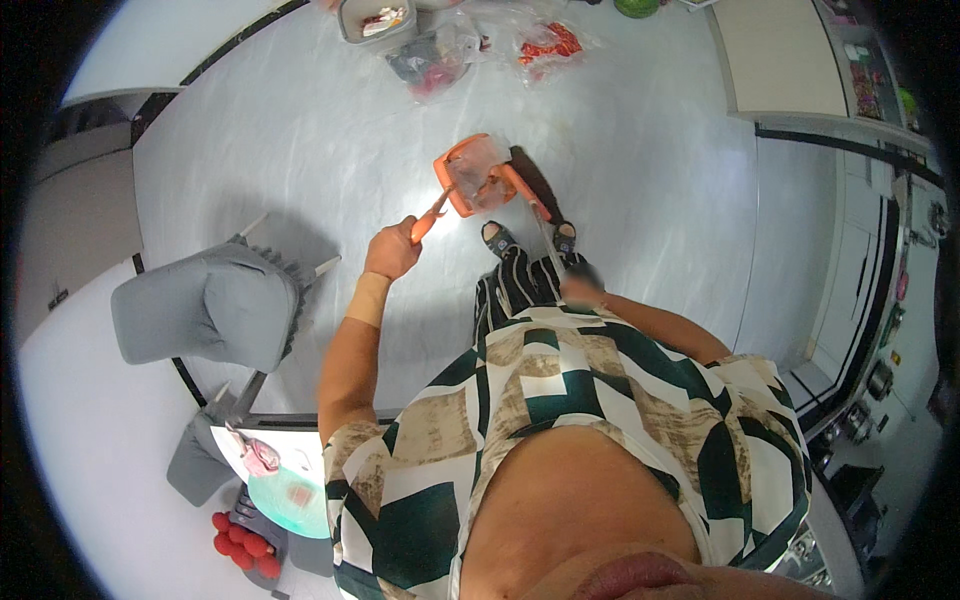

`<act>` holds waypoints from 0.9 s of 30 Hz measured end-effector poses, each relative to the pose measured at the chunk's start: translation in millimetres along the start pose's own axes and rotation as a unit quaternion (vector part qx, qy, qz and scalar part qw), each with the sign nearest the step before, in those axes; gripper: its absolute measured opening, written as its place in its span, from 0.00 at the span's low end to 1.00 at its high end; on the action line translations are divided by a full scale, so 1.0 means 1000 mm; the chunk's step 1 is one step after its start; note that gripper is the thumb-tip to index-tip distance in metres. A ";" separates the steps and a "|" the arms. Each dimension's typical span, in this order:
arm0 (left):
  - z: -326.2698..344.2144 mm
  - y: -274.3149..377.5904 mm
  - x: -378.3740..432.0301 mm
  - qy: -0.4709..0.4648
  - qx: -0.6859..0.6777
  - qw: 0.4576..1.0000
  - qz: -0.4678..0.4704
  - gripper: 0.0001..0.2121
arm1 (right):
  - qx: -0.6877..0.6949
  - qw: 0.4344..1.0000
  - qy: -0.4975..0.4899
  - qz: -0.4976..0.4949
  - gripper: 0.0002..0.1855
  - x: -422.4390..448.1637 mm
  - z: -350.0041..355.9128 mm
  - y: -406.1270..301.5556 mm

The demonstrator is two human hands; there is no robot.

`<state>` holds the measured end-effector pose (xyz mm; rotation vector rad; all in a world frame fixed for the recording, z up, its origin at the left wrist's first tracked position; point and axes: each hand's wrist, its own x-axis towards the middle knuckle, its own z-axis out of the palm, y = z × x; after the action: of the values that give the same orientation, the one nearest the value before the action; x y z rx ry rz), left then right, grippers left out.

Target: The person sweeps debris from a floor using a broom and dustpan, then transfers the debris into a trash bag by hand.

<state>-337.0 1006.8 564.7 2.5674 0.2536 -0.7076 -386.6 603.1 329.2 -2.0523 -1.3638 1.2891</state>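
My left hand (393, 251) grips the handle of an orange dustpan (441, 171) held out over the floor ahead of my feet. Crumpled translucent plastic film (480, 166) lies in the pan, with brownish bits near its right side. Close to my body, my right hand (582, 289), partly blurred, is closed around the thin pole of a broom (536, 178). The broom's orange head and dark bristles stand against the pan's right side, just beyond my sandals. Whether pan and bristles rest on the floor, I cannot tell.
A grey upholstered chair (217, 304) stands at left, by a white table (296, 442). At the far side are a grey bin (377, 37), a plastic bag with dark contents (431, 60) and another with red-orange contents (550, 46). A pale cabinet (780, 56) stands right.
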 end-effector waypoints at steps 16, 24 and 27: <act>0.072 0.010 -0.061 0.152 -0.123 0.975 -0.108 0.06 | 0.280 0.895 0.047 0.343 0.18 -0.149 -0.255 -0.071; 0.092 0.011 -0.084 0.234 -0.150 0.948 -0.157 0.06 | 0.350 0.875 0.073 0.326 0.22 -0.036 -0.274 0.004; 0.088 0.009 -0.095 0.205 -0.209 0.931 -0.219 0.08 | 0.186 0.934 0.043 0.303 0.22 0.000 -0.232 -0.012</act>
<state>-453.4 951.7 551.2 2.2265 1.0224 -0.2078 -199.4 651.0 458.2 -2.2841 -0.3893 1.5174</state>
